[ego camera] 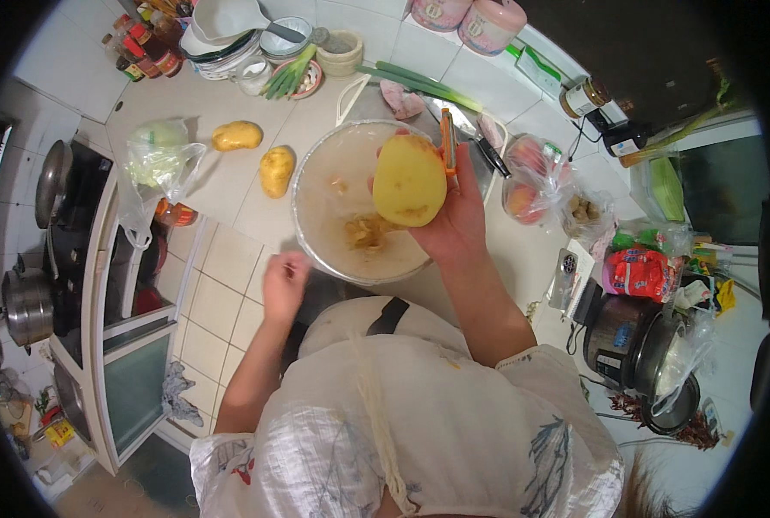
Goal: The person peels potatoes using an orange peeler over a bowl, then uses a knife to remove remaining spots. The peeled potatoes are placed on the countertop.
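Note:
My right hand (456,220) holds a large peeled potato (411,181) above a round bin (299,223) lined with a clear plastic bag. An orange peeler (449,142) is held upright in the same hand, beside the potato. A few brownish patches mark the potato's pale yellow surface. Potato peelings (366,233) lie inside the bin. At the bin's near left rim is my left hand (285,285), blurred, with its fingers curled; whether anything is in them is unclear. Two unpeeled potatoes, one upper (236,136) and one lower (276,171), rest on the counter left of the bin.
Behind the bin, a cutting board (372,103) bears raw meat (401,100), green onion (423,84) and a black-handled knife (491,157). Bagged peaches (527,175) sit to the right, near a rice cooker (618,343). A bagged vegetable (158,152) stands left, beyond which is a stove (77,194).

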The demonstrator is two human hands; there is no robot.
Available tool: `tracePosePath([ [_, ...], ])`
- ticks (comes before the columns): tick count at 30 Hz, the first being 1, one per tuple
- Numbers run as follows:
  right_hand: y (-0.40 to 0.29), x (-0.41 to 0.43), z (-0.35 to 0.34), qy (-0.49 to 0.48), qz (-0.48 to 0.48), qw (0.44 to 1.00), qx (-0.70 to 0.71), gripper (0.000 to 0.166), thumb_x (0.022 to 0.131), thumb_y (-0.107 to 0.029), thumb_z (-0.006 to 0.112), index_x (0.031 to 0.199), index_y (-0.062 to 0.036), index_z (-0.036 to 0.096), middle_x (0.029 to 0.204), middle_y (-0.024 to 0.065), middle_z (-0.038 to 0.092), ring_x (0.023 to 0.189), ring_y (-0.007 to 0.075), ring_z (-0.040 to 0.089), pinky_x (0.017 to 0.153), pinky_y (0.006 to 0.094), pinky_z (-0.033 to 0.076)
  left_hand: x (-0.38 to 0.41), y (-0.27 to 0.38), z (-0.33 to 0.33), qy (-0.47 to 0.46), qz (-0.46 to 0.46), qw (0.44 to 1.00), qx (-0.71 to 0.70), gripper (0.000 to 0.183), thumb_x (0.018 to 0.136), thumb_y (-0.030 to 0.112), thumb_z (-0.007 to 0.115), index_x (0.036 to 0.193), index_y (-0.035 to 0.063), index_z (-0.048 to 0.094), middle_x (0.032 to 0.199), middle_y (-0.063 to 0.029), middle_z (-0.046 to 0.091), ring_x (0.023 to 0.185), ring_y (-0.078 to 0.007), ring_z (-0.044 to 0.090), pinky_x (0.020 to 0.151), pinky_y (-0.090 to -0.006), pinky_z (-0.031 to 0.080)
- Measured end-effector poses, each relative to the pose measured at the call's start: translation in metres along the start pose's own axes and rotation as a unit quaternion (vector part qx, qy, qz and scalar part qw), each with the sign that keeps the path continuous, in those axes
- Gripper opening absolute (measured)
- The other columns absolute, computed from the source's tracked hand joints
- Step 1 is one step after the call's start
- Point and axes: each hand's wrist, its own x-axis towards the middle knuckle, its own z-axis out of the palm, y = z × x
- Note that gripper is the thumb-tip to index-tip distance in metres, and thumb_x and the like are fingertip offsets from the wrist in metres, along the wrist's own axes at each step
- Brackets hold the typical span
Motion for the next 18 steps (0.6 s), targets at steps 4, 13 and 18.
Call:
tracePosePath([
  [4,-0.001,-0.01,0.008,0.01,-0.011,0.999,-0.036,0.059,0.1,-0.049,0.041,0.141,-0.0058,0.042,0.141,0.0095,0.049,0.13,0.0291,0.047,0.111,0.0501,0.034,0.01,-0.011,0.056,-0.021,0.121,0.979,0.165,0.021,0.079,0.015,0.07,0.097,0.0066,0.066,0.095,-0.0159,0.065,0.085,-0.0319,0.064,0.075,-0.0404,0.051],
  [13,-0.017,-0.046,-0.007,-0.074,-0.027,0.997,0.022,0.047,0.1,-0.043,0.048,0.14,-0.0191,0.045,0.137,0.0074,0.052,0.127,0.0259,0.05,0.108,0.0463,0.038,0.049,-0.006,-0.01,0.166,0.014,0.978,-0.124,0.015,0.093,0.017,0.061,0.099,0.0035,0.064,0.088,-0.0048,0.065,0.081,-0.0157,0.059,0.074,-0.031,0.049],
  [18,-0.007,-0.057,0.018,-0.005,-0.049,0.999,0.019,0.049,0.098,-0.042,0.052,0.136,-0.0115,0.045,0.122,0.0089,0.059,0.114,0.0271,0.057,0.101,0.048,0.044,0.058,0.153,-0.071,0.151,0.202,0.965,-0.078,0.021,0.096,0.014,0.058,0.113,0.003,0.064,0.105,-0.0076,0.063,0.093,-0.0178,0.06,0.08,-0.0294,0.05],
])
